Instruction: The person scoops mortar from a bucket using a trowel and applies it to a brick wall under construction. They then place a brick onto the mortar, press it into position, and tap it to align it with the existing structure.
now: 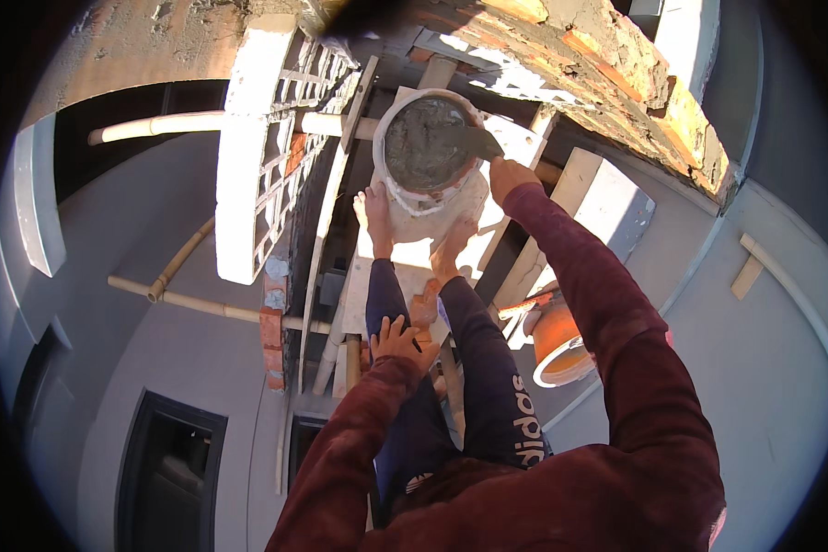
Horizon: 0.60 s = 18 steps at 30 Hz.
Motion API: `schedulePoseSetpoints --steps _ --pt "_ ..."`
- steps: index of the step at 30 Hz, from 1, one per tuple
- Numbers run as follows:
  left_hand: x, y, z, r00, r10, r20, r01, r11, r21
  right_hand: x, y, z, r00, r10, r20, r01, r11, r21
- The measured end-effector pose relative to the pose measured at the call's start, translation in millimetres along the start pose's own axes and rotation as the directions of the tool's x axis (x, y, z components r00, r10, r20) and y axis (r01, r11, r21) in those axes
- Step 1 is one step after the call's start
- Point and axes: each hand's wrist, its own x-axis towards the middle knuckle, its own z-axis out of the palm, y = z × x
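My right hand (511, 178) is closed around the handle of a trowel (472, 141). Its blade dips into wet grey mortar (421, 147) that fills a round, white-rimmed bucket (384, 177). The bucket stands on a pale board (420, 262), just beyond my bare feet, which are planted on the same board. My left hand (398, 344) lies on my left knee with its fingers spread; a small dark spot shows beside the fingers, too small to name.
A white lattice panel (247, 175) rises at left, crossed by bamboo poles (161, 126). Rough brickwork (649, 92) stands at upper right. An orange bucket (556, 339) hangs or sits near my right knee. Below the board there is a drop toward a grey wall with a doorway (170, 474).
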Motion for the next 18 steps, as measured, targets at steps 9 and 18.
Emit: schedulePoseSetpoints --steps 9,18 --pt "-0.2 -12.1 -1.4 0.999 0.006 -0.047 -0.01 0.997 -0.079 53.5 -37.9 -9.2 0.961 0.039 0.274 -0.017 0.996 -0.082" --pt "1.4 -11.7 -11.9 1.0 0.006 0.012 -0.006 1.0 -0.03 35.6 -35.4 79.0 0.964 -0.19 0.184 0.081 0.875 0.476"
